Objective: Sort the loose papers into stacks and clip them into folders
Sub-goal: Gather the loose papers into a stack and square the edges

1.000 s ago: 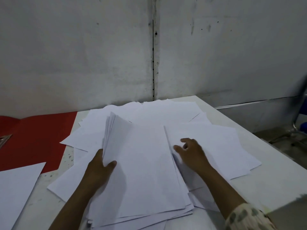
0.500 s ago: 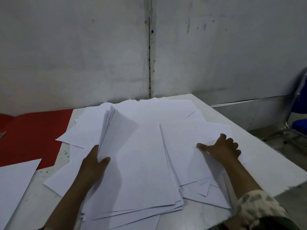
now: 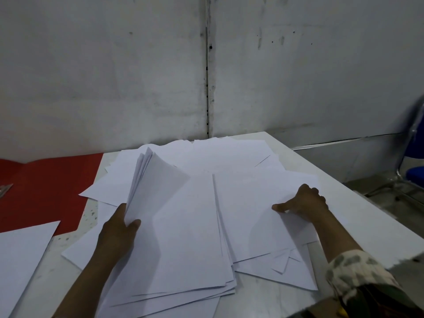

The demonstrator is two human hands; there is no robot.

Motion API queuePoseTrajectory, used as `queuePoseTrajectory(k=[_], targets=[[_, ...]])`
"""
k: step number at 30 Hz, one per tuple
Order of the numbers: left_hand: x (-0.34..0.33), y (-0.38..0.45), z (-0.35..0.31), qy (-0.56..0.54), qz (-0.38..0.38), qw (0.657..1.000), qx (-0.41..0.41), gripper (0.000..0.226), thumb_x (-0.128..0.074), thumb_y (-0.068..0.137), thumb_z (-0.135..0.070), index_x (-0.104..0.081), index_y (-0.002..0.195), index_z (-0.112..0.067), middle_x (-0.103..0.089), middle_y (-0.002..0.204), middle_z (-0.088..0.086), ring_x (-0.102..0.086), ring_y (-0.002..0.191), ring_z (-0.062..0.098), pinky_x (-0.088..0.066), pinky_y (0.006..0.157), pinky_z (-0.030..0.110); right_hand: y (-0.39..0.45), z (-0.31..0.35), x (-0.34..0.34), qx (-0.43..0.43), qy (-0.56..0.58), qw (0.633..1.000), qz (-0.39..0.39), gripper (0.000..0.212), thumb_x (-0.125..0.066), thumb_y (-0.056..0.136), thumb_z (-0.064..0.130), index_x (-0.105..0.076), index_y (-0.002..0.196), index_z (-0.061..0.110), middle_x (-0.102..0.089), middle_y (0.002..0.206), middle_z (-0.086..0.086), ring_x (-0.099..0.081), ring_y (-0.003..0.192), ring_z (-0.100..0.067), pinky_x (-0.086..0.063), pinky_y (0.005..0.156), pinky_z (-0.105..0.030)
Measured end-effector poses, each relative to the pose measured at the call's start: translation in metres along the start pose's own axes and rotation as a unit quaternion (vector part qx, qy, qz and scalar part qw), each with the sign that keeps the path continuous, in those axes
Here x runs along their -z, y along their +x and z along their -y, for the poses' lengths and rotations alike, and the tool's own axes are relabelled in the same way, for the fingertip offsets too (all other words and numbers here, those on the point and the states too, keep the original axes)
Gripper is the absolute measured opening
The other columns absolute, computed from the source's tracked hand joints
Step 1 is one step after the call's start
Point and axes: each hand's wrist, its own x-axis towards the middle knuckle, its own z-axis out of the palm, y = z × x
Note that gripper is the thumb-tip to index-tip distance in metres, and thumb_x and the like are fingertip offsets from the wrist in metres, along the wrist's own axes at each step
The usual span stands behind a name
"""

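Two hands [image 3: 117,235] [image 3: 305,204] at work, well apart, on one loose spread of white papers [image 3: 229,154] across the middle of the surface [image 3: 358,216]. Left one clamped on the left edge of a gathered stack [image 3: 183,237], thumb on top, fingers hidden beneath; that edge lifted and fanned into several separate leaves. Stack lay with its long axis running away from the body, tipped slightly leftward at the far end. Right one rested on a single top sheet [image 3: 250,214] just beside the stack, thumb stretched flat toward the left, fingers bent over the sheet's right edge; could not tell whether they truly pinched it. That sheet also lay lengthwise away from the body, near end overlapping lower pages. Number of sheets in spread and stack: too many and too overlapped to count. One more white sheet [image 3: 20,260] apart at the near left corner, partly over one red folder [image 3: 50,193] opened flat, with something metallic [image 3: 4,189] at the left edge, too cropped to name. Surface pale, speckled, its right edge running diagonally. Behind it, a scuffed grey wall [image 3: 103,76] with one vertical seam [image 3: 207,76]. One blue chair [image 3: 413,173] at far right, blurred. One patterned sleeve [image 3: 353,271] on the right forearm.
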Motion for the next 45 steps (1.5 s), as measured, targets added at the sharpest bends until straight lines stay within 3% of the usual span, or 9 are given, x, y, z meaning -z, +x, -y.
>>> queuePoseTrajectory(k=[6,8,11,15,24,32,35,40,45], targets=[[-0.001,0.002,0.002,0.002,0.001,1.000,-0.006,0.060,-0.054,0.091,-0.015,-0.026,0.144,-0.003,-0.031,0.149,0.020,-0.030,0.136,0.039,-0.024,0.111,0.048,0.011,-0.002,0.001,0.012,0.026,0.999,0.018,0.068,-0.083,0.060,0.043,-0.041,0.099,0.006,-0.055,0.107,-0.011,-0.054,0.103,-0.030,-0.040,0.075,-0.031],[-0.001,0.001,0.002,-0.001,0.002,1.000,-0.008,0.060,-0.053,0.091,-0.013,-0.026,0.144,-0.003,-0.031,0.149,0.020,-0.029,0.137,0.038,-0.024,0.111,0.047,0.008,-0.003,0.000,0.022,0.049,0.998,0.025,0.072,-0.082,0.061,0.042,-0.043,0.109,0.006,-0.055,0.116,-0.013,-0.051,0.104,-0.030,-0.041,0.080,-0.031],[0.003,0.002,0.005,0.004,-0.004,1.000,-0.008,0.059,-0.053,0.091,-0.012,-0.026,0.143,-0.003,-0.032,0.148,0.020,-0.030,0.136,0.039,-0.025,0.110,0.047,-0.004,-0.008,-0.001,0.028,0.029,0.999,0.013,0.090,-0.077,0.066,0.051,-0.034,0.133,0.010,-0.042,0.136,-0.013,-0.038,0.127,-0.033,-0.036,0.098,-0.038],[0.006,0.004,0.008,0.018,-0.010,1.000,-0.016,0.059,-0.052,0.092,-0.012,-0.026,0.144,-0.004,-0.032,0.148,0.020,-0.031,0.136,0.038,-0.025,0.110,0.045,-0.039,-0.025,-0.012,0.026,-0.014,0.999,-0.020,0.105,-0.065,0.067,0.067,-0.018,0.144,0.013,-0.031,0.146,-0.013,-0.030,0.134,-0.034,-0.028,0.106,-0.043],[0.009,0.001,0.013,0.017,-0.006,1.000,-0.024,0.059,-0.053,0.092,-0.014,-0.026,0.144,-0.006,-0.031,0.149,0.019,-0.030,0.136,0.038,-0.024,0.110,0.044,-0.084,-0.041,-0.052,0.028,0.066,0.993,-0.089,0.126,-0.053,0.065,0.078,0.023,0.145,0.017,-0.001,0.156,-0.020,-0.004,0.145,-0.034,-0.007,0.117,-0.043],[0.008,0.000,0.020,0.012,-0.008,0.999,-0.037,0.059,-0.053,0.091,-0.014,-0.027,0.144,-0.005,-0.033,0.148,0.019,-0.031,0.135,0.039,-0.025,0.110,0.046,-0.089,-0.038,-0.055,0.069,0.137,0.981,-0.120,0.125,-0.062,0.070,0.066,0.028,0.143,0.020,-0.018,0.153,-0.020,-0.015,0.142,-0.035,-0.016,0.117,-0.043],[0.009,-0.001,0.021,0.011,-0.005,0.999,-0.034,0.059,-0.054,0.091,-0.014,-0.027,0.144,-0.005,-0.033,0.148,0.019,-0.032,0.135,0.039,-0.026,0.109,0.046,-0.091,-0.037,-0.056,0.100,0.164,0.972,-0.133,0.121,-0.067,0.072,0.058,0.023,0.145,0.021,-0.033,0.148,-0.016,-0.031,0.136,-0.033,-0.023,0.115,-0.045],[0.022,0.000,0.031,0.035,-0.003,0.999,-0.013,0.057,-0.055,0.091,-0.016,-0.032,0.141,-0.004,-0.039,0.144,0.022,-0.038,0.129,0.042,-0.031,0.106,0.050,-0.095,-0.030,-0.056,0.134,0.246,0.946,-0.165,0.118,-0.079,0.070,0.031,0.009,0.148,0.026,-0.057,0.103,-0.012,-0.055,0.101,-0.031,-0.036,0.106,-0.046],[0.032,0.002,0.044,0.032,-0.004,0.999,-0.002,0.056,-0.057,0.089,-0.018,-0.037,0.139,-0.005,-0.045,0.139,0.022,-0.042,0.126,0.043,-0.034,0.105,0.053,-0.099,-0.016,-0.056,0.149,0.380,0.893,-0.190,0.113,-0.080,0.070,0.012,0.001,0.149,0.026,-0.024,0.153,-0.004,-0.029,0.136,-0.028,-0.025,0.113,-0.041]])
